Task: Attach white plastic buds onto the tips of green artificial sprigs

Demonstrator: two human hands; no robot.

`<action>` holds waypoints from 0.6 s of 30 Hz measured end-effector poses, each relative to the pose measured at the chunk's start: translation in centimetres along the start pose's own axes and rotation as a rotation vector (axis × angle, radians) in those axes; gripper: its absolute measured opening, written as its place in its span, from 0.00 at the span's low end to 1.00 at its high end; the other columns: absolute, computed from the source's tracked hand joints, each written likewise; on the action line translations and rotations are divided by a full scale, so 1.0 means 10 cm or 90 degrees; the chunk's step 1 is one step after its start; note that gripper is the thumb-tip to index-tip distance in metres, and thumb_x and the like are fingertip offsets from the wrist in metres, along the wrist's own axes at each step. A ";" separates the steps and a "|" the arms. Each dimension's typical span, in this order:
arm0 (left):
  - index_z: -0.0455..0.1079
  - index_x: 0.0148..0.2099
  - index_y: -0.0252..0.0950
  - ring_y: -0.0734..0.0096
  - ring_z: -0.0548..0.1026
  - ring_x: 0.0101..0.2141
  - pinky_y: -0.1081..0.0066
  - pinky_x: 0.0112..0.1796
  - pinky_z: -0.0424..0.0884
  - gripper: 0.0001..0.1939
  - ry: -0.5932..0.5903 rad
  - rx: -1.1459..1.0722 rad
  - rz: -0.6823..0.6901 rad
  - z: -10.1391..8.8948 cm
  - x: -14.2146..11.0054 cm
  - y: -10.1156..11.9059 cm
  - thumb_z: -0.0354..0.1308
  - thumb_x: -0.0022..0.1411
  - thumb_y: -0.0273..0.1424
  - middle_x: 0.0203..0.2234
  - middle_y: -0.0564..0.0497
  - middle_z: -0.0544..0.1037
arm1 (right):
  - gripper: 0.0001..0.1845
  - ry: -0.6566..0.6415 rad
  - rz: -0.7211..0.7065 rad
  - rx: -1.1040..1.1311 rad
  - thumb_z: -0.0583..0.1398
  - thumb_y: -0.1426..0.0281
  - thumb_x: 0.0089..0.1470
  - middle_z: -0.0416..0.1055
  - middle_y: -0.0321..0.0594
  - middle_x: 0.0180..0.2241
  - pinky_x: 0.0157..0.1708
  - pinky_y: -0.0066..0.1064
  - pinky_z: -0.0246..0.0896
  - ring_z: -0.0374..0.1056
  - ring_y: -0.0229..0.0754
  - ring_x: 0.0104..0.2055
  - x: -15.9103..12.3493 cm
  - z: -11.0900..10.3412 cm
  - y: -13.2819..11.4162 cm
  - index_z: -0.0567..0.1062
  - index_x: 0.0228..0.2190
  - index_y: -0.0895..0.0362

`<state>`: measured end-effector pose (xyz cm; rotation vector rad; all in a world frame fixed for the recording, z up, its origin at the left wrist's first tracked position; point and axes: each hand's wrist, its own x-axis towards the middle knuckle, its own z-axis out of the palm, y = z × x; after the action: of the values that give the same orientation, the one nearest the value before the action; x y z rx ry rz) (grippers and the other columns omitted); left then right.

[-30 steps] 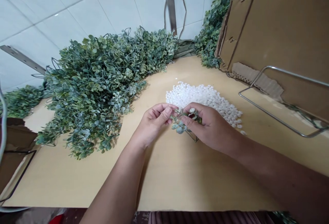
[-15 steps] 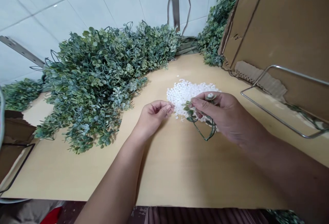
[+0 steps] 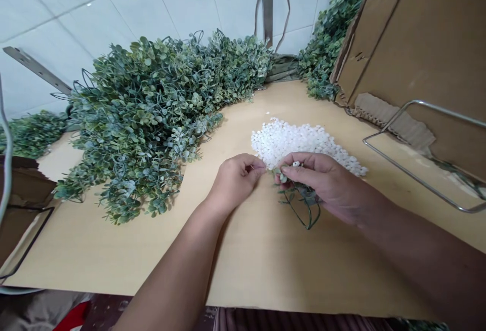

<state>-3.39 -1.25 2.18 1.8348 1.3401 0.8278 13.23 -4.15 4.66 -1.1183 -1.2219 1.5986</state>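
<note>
Right hand (image 3: pixel 322 176): grip pinching a leafy green sprig (image 3: pixel 284 177), its wiry stem looped below, just above the tabletop (image 3: pixel 258 250).
Left hand (image 3: pixel 233 181): thumb and fingertips pressed together near the sprig; whether anything thin lies between them, cannot tell.
White pieces (image 3: pixel 296 138): one loose pile, just beyond the hands.
Greenery (image 3: pixel 152 103): large heap, left of the pile.
Step, as judged: close fingertip work at the sprig; any further move calls for a steady right pinch.
</note>
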 end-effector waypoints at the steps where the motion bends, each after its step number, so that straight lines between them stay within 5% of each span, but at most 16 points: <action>1: 0.72 0.29 0.33 0.74 0.71 0.24 0.72 0.30 0.67 0.02 0.024 -0.091 -0.034 -0.02 0.01 0.01 0.58 0.51 0.25 0.22 0.52 0.76 | 0.06 -0.012 -0.008 -0.007 0.61 0.70 0.41 0.68 0.34 0.19 0.27 0.25 0.58 0.62 0.32 0.24 0.00 0.01 0.01 0.71 0.18 0.58; 7: 0.75 0.29 0.34 0.78 0.73 0.22 0.75 0.30 0.70 0.06 0.070 -0.431 -0.111 -0.11 -0.02 0.20 0.66 0.43 0.25 0.21 0.54 0.78 | 0.10 -0.012 -0.010 0.006 0.63 0.65 0.42 0.68 0.33 0.20 0.25 0.26 0.60 0.61 0.32 0.22 0.01 0.06 0.09 0.70 0.19 0.58; 13: 0.77 0.27 0.35 0.77 0.73 0.22 0.75 0.29 0.71 0.07 -0.015 -0.520 -0.105 -0.08 -0.07 0.23 0.70 0.40 0.29 0.19 0.54 0.78 | 0.14 -0.021 0.017 0.075 0.69 0.65 0.32 0.70 0.33 0.22 0.28 0.24 0.61 0.65 0.32 0.26 0.02 0.05 0.07 0.73 0.22 0.58; 18: 0.76 0.26 0.34 0.79 0.73 0.21 0.77 0.28 0.70 0.10 -0.009 -0.537 -0.104 -0.10 -0.07 0.22 0.71 0.37 0.31 0.19 0.53 0.78 | 0.14 -0.049 0.031 0.041 0.69 0.64 0.32 0.69 0.32 0.20 0.25 0.24 0.58 0.63 0.32 0.23 0.00 0.03 0.08 0.75 0.24 0.58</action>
<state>-3.27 -2.20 4.52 1.0526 0.8994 1.0722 12.88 -4.34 3.93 -1.0629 -1.1919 1.7197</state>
